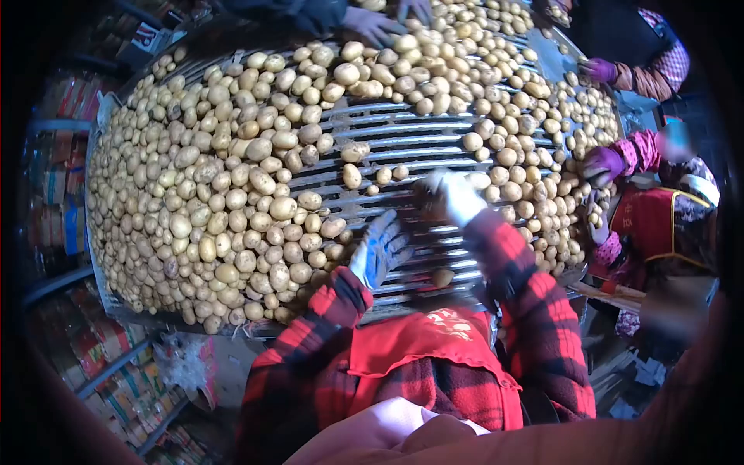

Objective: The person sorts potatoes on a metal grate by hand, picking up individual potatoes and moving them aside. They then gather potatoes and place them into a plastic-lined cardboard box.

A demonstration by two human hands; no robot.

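Observation:
My left hand [381, 249], in a blue and grey work glove, lies low over the slatted metal table [403, 141] with its fingers stretched out, beside the edge of a large heap of potatoes [225, 178]. Opposite it, my right hand [452, 197] wears a white glove with a darker front. Motion smears its fingers, and I cannot tell whether they hold anything. Left of that hand, a few loose potatoes [352, 176] rest on the slats. One brownish potato [442, 278] sits nearer to me, between my forearms.
Across the table, a co-worker's gloved hand [373, 25] reaches into the potatoes. At the right, purple-gloved hands [604, 164] of other people are at the table edge. More potatoes [527, 186] spread along the right side. Stacked packages [62, 194] stand on the left.

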